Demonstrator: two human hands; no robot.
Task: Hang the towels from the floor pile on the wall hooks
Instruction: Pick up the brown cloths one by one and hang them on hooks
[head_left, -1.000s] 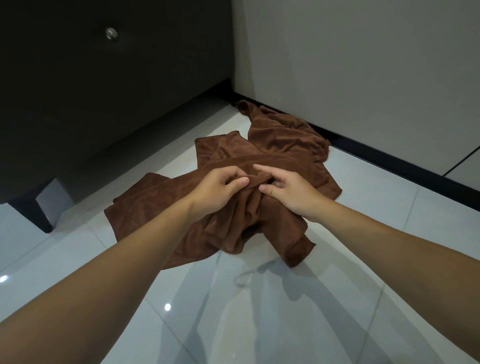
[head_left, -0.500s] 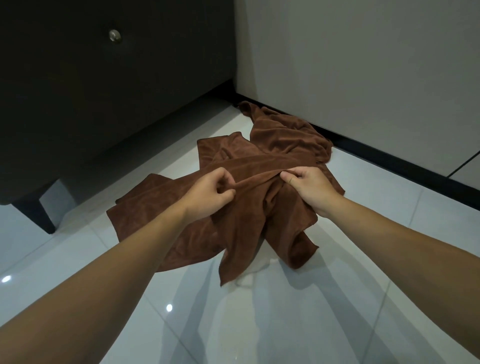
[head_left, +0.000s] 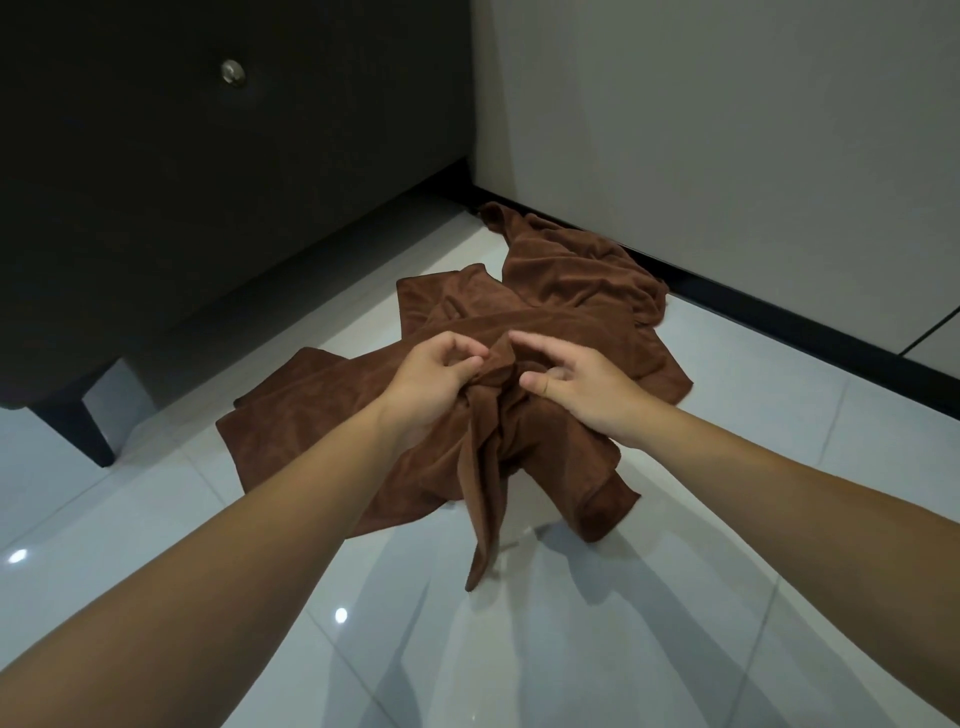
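A pile of brown towels (head_left: 576, 280) lies crumpled on the glossy white floor tiles, reaching into the corner by the wall. My left hand (head_left: 434, 382) grips a bunched fold of the top brown towel (head_left: 485, 483), and a narrow strip of it hangs down towards the floor. My right hand (head_left: 579, 387) hovers just right of that bunch with its index finger and thumb spread, pinching nothing. Both forearms reach in from the bottom of the view. No wall hooks are in view.
A dark cabinet (head_left: 208, 171) with a round metal knob (head_left: 232, 71) stands at the left on a short leg (head_left: 78, 431). A grey wall (head_left: 727, 130) with a black skirting (head_left: 805, 332) runs along the right.
My hands held a towel edge stretched between them; they have now come together. The right hand has let go and the cloth is gathered in the left hand.
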